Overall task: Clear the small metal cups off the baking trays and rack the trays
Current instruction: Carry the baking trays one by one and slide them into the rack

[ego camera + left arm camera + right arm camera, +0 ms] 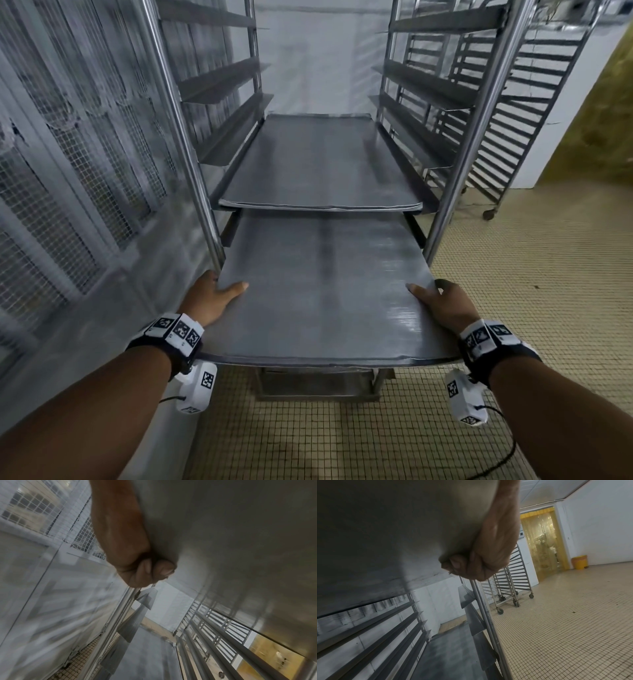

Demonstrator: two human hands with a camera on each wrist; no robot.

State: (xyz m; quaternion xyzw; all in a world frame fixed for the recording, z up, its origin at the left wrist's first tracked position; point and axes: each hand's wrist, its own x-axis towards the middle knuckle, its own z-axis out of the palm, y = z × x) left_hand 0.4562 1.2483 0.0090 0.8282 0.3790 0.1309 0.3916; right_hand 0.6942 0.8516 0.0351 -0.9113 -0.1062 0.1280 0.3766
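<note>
A bare grey baking tray (pixel 318 291) sticks halfway out of the steel tray rack (pixel 178 113), its far end under another tray (pixel 322 164) that sits fully on the rails one level up. My left hand (pixel 215 294) grips the near tray's left edge, thumb on top and fingers (pixel 154 569) curled beneath. My right hand (pixel 442 301) grips its right edge the same way, fingers (pixel 458 563) curled under the tray (pixel 385 527). No metal cups show in any view.
A wire-mesh partition (pixel 68 171) runs close along the left of the rack. More wheeled racks (pixel 511 584) stand to the right on the tiled floor (pixel 531 274). A yellow strip curtain (pixel 542 539) and a yellow bin (pixel 580 562) are at the far right.
</note>
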